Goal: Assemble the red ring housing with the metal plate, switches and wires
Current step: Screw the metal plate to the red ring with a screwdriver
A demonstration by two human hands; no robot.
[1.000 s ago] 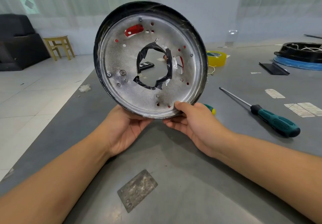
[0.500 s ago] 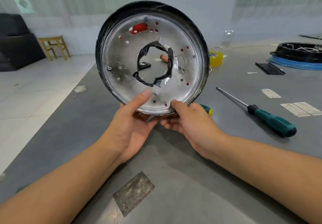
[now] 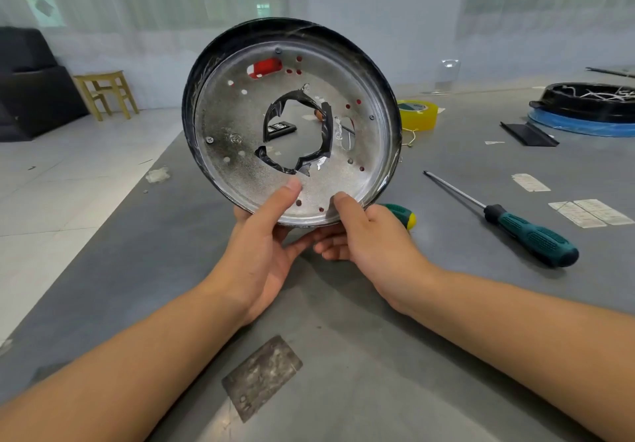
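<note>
Both hands, left hand point(image 3: 261, 252) and right hand point(image 3: 374, 239), pinch the round black-rimmed metal plate point(image 3: 240, 173) upright by its lower edge; red housing apparently behind. Thumb-only purchase risks it tipping forward.

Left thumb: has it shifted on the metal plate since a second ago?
Yes. The left hand had its thumb hidden under the rim; now the thumb lies on the metal plate face, tip near the taped centre hole.
</note>
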